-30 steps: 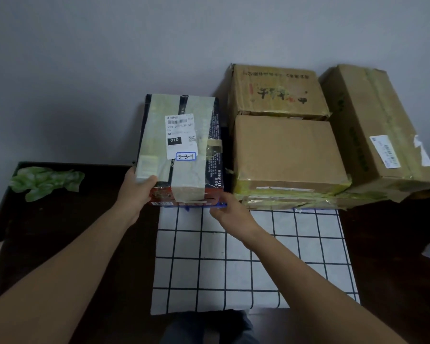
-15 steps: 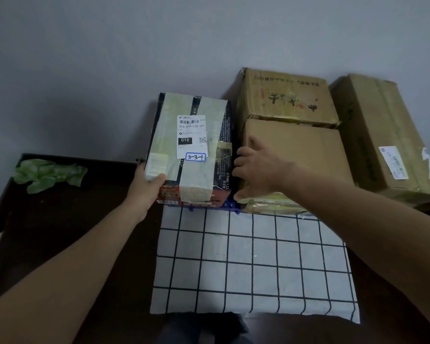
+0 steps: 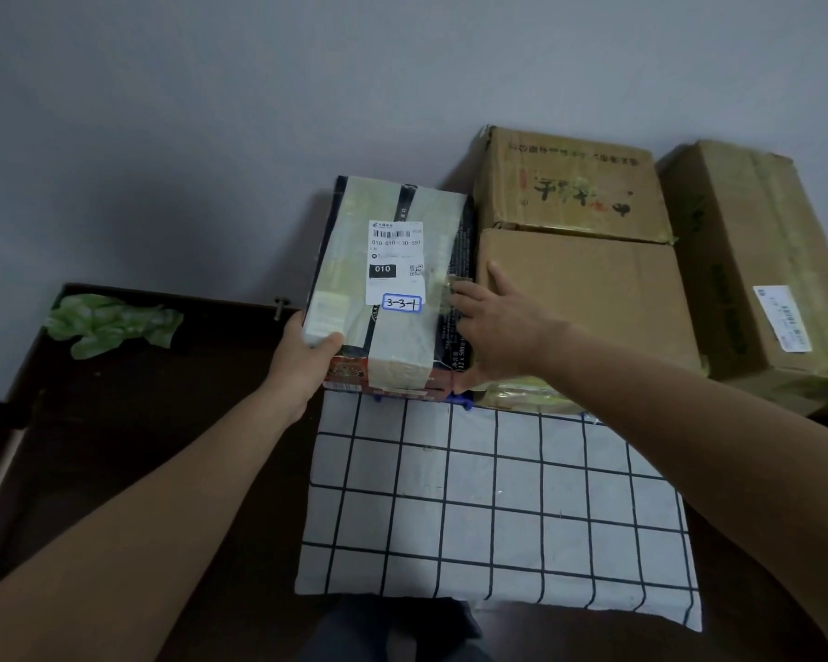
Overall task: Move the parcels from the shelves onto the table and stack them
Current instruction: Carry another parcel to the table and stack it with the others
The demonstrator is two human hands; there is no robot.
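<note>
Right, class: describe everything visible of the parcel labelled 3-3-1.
The parcel labelled 3-3-1 is a dark box bound in pale tape, with a barcode label. It sits at the far edge of the checked cloth, beside a plain brown box. The left hand grips its near-left corner; the right hand touches its right edge.

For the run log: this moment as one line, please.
left hand grips parcel corner | right hand flat on parcel's right edge, beside brown box | parcel at cloth's far edge
</note>
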